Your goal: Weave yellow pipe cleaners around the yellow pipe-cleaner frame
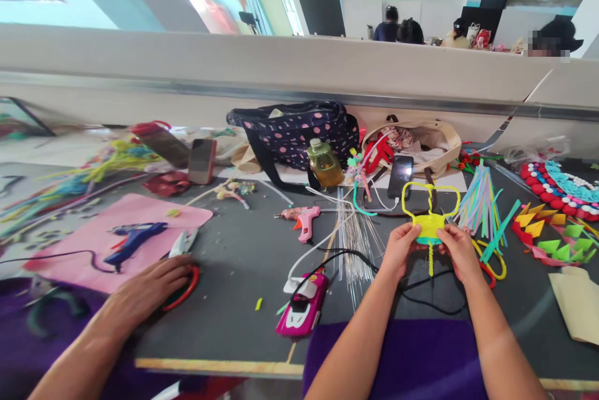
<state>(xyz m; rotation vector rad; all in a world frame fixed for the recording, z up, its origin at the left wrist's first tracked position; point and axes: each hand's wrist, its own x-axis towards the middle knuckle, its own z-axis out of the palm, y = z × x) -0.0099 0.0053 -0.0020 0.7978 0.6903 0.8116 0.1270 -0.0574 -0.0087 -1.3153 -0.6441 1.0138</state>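
Observation:
My left hand [401, 243] and my right hand [457, 251] pinch a yellow pipe-cleaner craft piece [428, 225] between them, one at each side. Two open loops rise at its top with a twisted strand between them. A teal band crosses its lower edge, and a twisted yellow stem hangs below. Just beyond the piece, a phone [401, 176] lies with a white cable plugged in. Right of my right hand are yellow-handled scissors [500, 263] and a fan of pastel strips [482, 203]. A black cable [435, 307] runs on the table beneath my hands.
At left a co-worker's hand [156, 284] rests on red-handled scissors [193, 281], near a blue glue gun [135, 244] on a pink sheet [70, 225]. A pink glue gun [306, 222], a magenta power strip [306, 309], thin wires [358, 250], a bottle [325, 166] and bags [299, 135] stand around.

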